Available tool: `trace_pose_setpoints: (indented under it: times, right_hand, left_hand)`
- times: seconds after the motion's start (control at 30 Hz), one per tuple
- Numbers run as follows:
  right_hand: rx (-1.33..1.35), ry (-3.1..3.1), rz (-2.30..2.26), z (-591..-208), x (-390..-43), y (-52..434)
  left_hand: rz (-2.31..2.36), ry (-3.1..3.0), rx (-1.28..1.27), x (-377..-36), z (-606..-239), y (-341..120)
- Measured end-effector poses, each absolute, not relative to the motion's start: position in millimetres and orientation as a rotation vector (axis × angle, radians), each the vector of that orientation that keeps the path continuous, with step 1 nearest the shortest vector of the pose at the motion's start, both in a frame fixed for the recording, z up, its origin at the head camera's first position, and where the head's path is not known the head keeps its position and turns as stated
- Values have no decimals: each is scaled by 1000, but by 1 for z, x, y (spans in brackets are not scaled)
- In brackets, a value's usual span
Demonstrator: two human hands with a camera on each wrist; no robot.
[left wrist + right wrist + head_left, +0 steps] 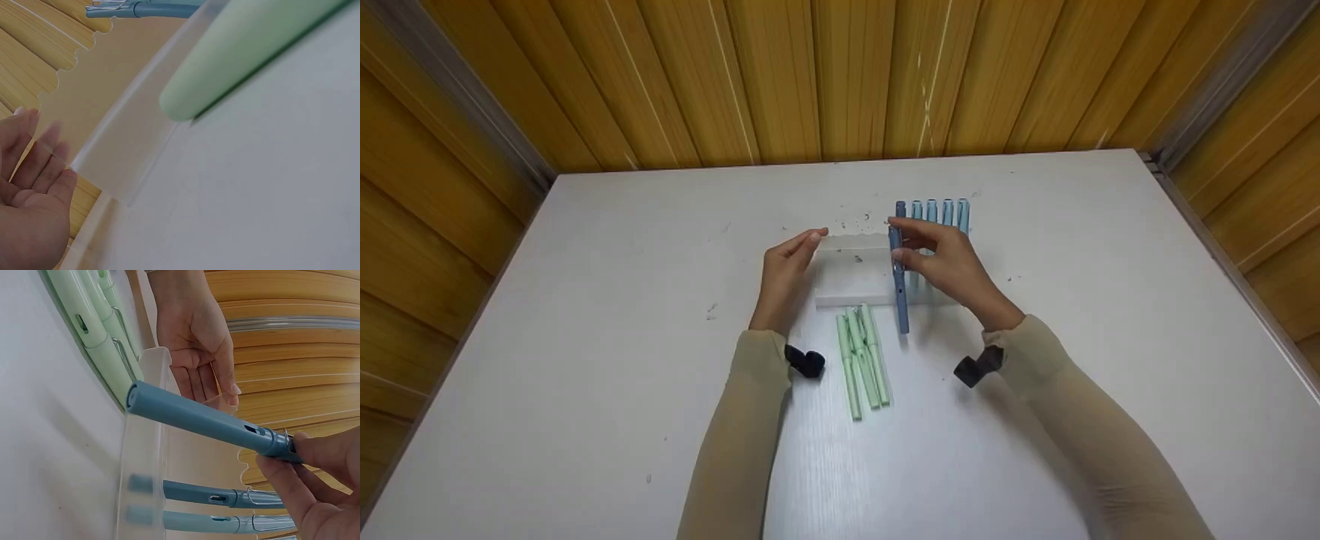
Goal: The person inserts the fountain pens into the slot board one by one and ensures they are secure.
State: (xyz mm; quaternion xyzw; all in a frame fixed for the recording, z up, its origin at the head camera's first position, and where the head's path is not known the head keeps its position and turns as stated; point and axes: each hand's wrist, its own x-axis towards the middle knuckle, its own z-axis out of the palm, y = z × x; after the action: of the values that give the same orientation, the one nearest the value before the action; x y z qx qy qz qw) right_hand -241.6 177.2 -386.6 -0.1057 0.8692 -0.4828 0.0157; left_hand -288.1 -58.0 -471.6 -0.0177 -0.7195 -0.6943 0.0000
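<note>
A clear plastic pen holder (pixel 855 281) with a scalloped edge stands in the middle of the table. My left hand (pixel 787 274) pinches its left upper corner between thumb and fingers. My right hand (pixel 952 262) grips a dark blue pen (pixel 197 419) near its clip, with the pen's lower end pointing toward me. That pen hangs over the holder, right of its middle. Several light blue pens (pixel 963 214) sit side by side in the holder's right part, partly hidden by my right hand. A second dark blue pen (pixel 191 491) lies among them in the right wrist view.
Three pale green pens (pixel 859 364) lie close together on the white table (pixel 622 375), in front of the holder and between my forearms. Yellow wood-look panels (pixel 847 82) rise behind the table and at both sides. Small dark marks dot the tabletop.
</note>
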Motion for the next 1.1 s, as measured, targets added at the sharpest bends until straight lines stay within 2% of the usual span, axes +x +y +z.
trace_pose_setpoints:
  times: [0.37, 1.1]
  right_hand:
    - [-337, 2683, -1791, -393, -251, 177]
    - [-349, 2722, -1990, -401, -261, 168]
  left_hand:
    - [-2243, -2195, -65, -287, -473, -57]
    - [-2226, -2243, -38, -291, -472, -58]
